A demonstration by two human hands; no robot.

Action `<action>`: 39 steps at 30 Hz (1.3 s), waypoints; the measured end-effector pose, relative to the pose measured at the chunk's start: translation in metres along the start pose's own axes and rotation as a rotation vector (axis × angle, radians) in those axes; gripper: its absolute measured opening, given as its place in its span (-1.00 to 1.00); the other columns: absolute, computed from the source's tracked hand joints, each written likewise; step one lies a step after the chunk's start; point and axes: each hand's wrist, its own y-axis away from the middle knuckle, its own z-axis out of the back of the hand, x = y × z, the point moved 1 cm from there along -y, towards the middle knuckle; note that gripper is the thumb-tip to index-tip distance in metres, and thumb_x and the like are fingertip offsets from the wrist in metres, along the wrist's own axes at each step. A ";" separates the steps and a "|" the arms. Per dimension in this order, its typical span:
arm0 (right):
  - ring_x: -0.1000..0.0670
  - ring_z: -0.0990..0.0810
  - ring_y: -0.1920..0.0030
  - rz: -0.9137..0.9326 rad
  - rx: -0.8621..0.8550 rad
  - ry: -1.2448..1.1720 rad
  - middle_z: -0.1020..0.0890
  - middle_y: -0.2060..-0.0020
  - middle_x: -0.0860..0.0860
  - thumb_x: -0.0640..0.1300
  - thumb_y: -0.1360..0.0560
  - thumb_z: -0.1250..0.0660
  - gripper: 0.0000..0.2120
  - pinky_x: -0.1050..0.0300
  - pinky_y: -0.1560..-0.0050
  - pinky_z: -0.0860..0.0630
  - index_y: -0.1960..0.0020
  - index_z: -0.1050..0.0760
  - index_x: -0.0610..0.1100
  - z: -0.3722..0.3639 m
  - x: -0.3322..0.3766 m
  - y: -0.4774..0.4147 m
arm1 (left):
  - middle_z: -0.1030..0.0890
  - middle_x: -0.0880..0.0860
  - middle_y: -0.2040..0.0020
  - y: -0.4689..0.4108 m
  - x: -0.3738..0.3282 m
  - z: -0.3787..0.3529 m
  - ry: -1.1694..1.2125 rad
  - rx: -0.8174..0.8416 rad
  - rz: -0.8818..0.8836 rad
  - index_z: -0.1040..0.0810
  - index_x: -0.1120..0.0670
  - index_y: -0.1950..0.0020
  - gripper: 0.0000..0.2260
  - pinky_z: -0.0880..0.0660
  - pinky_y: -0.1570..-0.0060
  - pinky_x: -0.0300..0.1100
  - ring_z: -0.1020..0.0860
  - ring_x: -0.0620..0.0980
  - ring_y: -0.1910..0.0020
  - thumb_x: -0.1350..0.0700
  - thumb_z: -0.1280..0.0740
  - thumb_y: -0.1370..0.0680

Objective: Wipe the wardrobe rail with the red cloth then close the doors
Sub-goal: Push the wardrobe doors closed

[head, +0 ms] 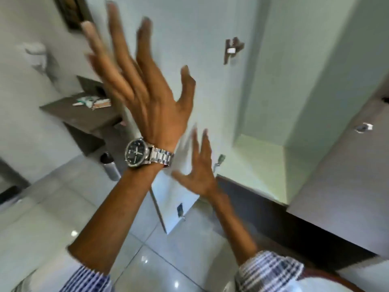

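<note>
White door, both hands raised, left, right, splayed

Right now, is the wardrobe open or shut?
Open. The white door is swung outward under the left hand and right hand, and the empty pale inside shows beside it.

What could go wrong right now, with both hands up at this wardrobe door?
1. Both the left hand and the right hand are open and empty, and no red cloth is in view, so the rail may go unwiped.
2. The picture is motion-blurred; spread fingers could get pinched as the white door swings.
3. The wristwatch sits close to the door and might scrape it.
</note>
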 end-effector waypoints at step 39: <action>-0.15 0.29 -0.64 -0.143 -0.858 1.008 0.29 -0.63 -0.10 0.22 -0.70 0.07 -0.37 -0.52 -0.50 0.16 -0.67 0.17 0.03 0.278 -0.272 0.024 | -0.28 0.10 -0.53 0.062 -0.267 -0.277 0.436 0.110 -0.561 -0.32 0.02 -0.38 -0.36 -0.11 -0.50 0.10 -0.24 0.09 -0.54 -0.40 0.03 -0.52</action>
